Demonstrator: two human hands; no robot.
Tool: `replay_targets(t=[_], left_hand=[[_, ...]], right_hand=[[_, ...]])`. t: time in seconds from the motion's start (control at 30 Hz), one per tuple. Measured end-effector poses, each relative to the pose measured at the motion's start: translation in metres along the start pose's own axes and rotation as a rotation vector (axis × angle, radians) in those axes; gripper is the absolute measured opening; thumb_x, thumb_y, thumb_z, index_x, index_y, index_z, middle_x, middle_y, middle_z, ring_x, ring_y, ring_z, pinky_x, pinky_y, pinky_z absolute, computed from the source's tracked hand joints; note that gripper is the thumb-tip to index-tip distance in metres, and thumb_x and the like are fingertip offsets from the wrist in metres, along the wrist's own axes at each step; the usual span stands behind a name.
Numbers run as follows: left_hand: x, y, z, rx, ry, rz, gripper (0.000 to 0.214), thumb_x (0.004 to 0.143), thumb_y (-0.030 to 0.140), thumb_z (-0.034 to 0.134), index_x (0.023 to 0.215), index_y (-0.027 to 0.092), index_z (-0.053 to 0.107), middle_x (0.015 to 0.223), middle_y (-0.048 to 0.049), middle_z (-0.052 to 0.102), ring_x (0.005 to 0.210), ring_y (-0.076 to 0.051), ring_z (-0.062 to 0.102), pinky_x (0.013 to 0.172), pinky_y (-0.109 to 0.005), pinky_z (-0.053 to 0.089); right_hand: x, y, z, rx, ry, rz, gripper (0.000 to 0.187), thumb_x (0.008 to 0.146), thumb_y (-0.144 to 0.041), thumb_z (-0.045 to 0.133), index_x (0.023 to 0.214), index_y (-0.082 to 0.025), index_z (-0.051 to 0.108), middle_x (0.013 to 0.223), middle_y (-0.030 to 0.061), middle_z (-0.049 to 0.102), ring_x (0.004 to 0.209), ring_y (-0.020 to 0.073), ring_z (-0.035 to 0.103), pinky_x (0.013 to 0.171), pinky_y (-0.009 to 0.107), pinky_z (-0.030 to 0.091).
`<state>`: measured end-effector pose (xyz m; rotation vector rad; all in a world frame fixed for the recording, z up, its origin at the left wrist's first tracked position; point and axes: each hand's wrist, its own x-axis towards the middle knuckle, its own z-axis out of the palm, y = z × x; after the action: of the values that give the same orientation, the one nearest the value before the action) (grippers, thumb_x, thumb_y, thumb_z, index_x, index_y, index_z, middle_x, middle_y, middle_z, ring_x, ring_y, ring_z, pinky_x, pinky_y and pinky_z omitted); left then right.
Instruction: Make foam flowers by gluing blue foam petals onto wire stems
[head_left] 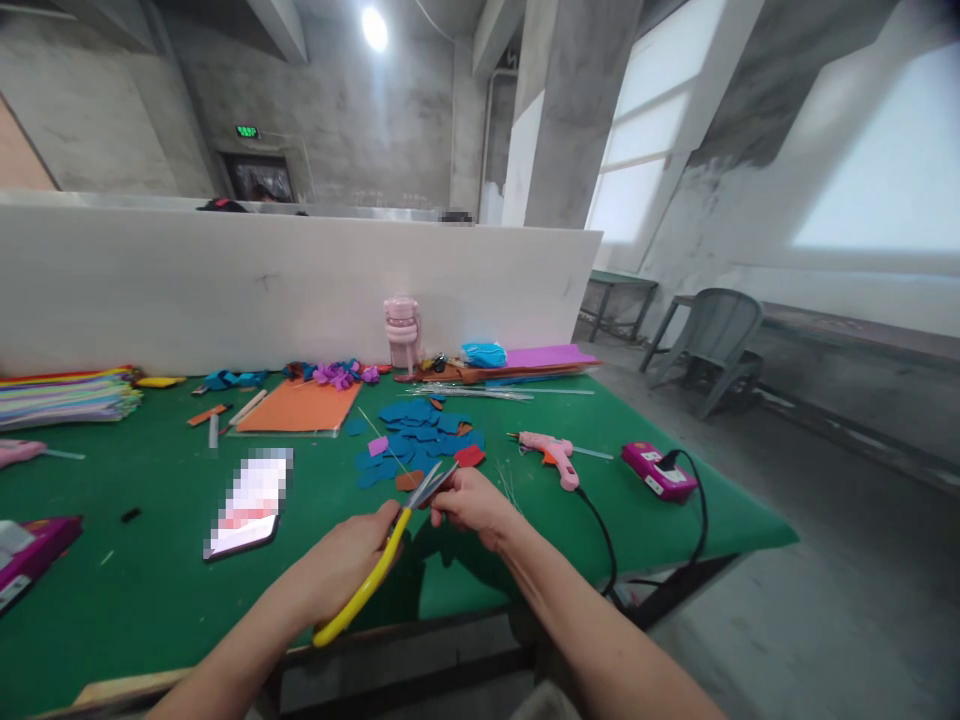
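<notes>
Trimming, seemingly, at lower centre of the frame: the left hand (361, 545) is gripping metal scissors with yellow handles (395, 540), blades parted, while the right hand (476, 503) is pinching a small, mostly hidden brownish piece (445, 482) at the blades. Flat blue cut pieces (416, 435) are lying just above. Next, closing the blades is probably calling for fingertips held clear.

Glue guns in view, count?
2. One pink glue gun lies left of the right-side purple power strip; a second glue gun is cut off by the picture's left edge.
</notes>
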<state>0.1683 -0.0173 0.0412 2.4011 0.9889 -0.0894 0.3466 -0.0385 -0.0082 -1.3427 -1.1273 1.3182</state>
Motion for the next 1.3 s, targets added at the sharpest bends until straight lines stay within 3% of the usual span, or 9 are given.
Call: replay_targets(t=[0.2, 0.47, 0.67, 0.83, 0.97, 1.17, 1.3], left_hand=[[0.002, -0.005, 0.002, -0.174, 0.049, 0.123, 0.032, 0.081, 0.032, 0.034, 0.109, 0.020, 0.045, 0.104, -0.0067, 0.059, 0.085, -0.019, 0.054, 0.076, -0.029, 0.040], [0.003, 0.003, 0.003, 0.015, 0.068, 0.004, 0.029, 0.083, 0.038, 0.029, 0.089, 0.018, 0.049, 0.071, -0.0046, 0.059, 0.062, -0.018, 0.054, 0.056, -0.025, 0.036], [0.011, -0.004, 0.008, 0.097, 0.067, -0.047, 0.022, 0.081, 0.031, 0.031, 0.087, 0.018, 0.048, 0.074, -0.0067, 0.061, 0.065, -0.021, 0.057, 0.054, -0.026, 0.035], [0.016, -0.010, 0.008, 0.135, 0.064, -0.082, 0.018, 0.079, 0.030, 0.035, 0.081, 0.019, 0.049, 0.078, -0.0064, 0.063, 0.067, -0.020, 0.059, 0.055, -0.024, 0.037], [0.009, -0.012, 0.000, 0.112, 0.026, -0.053, 0.019, 0.079, 0.031, 0.035, 0.079, 0.019, 0.050, 0.076, -0.0045, 0.063, 0.061, -0.017, 0.058, 0.052, -0.023, 0.037], [-0.006, -0.022, -0.012, 0.076, -0.126, -0.029, 0.020, 0.076, 0.030, 0.036, 0.082, 0.020, 0.052, 0.064, -0.0001, 0.058, 0.047, -0.013, 0.053, 0.045, -0.021, 0.034], [-0.008, -0.022, -0.018, 0.132, -0.187, 0.005, 0.024, 0.075, 0.030, 0.037, 0.087, 0.020, 0.055, 0.073, -0.0022, 0.062, 0.058, -0.016, 0.057, 0.049, -0.022, 0.037]], right_hand=[[-0.003, -0.006, -0.005, 0.060, -0.081, -0.032, 0.027, 0.060, -0.016, 0.050, 0.079, -0.012, 0.069, 0.044, -0.0047, 0.052, 0.031, 0.0018, 0.022, 0.034, 0.019, 0.011], [0.000, -0.003, -0.005, 0.055, -0.053, -0.012, 0.028, 0.060, -0.013, 0.048, 0.078, -0.011, 0.069, 0.044, -0.0047, 0.052, 0.030, 0.0019, 0.023, 0.033, 0.018, 0.011], [0.003, -0.002, 0.002, 0.003, 0.038, 0.055, 0.013, 0.062, -0.012, 0.048, 0.066, -0.012, 0.061, 0.043, -0.0043, 0.052, 0.029, 0.0018, 0.024, 0.031, 0.016, 0.013], [0.008, 0.000, -0.006, -0.086, 0.033, 0.065, 0.010, 0.066, -0.015, 0.050, 0.066, -0.013, 0.059, 0.048, -0.0030, 0.055, 0.031, 0.0019, 0.027, 0.033, 0.016, 0.016], [0.014, 0.005, -0.022, -0.264, 0.141, 0.013, 0.012, 0.070, -0.014, 0.048, 0.070, -0.013, 0.060, 0.051, -0.0014, 0.058, 0.035, 0.0025, 0.032, 0.037, 0.015, 0.022], [0.020, 0.016, -0.038, -0.473, 0.282, -0.137, 0.018, 0.073, -0.012, 0.044, 0.079, -0.014, 0.060, 0.059, 0.0002, 0.064, 0.050, 0.0075, 0.049, 0.048, 0.017, 0.034], [0.026, 0.023, -0.038, -0.498, 0.340, -0.198, 0.025, 0.072, -0.010, 0.041, 0.090, -0.016, 0.057, 0.070, 0.0001, 0.068, 0.055, 0.0090, 0.053, 0.053, 0.019, 0.038]])
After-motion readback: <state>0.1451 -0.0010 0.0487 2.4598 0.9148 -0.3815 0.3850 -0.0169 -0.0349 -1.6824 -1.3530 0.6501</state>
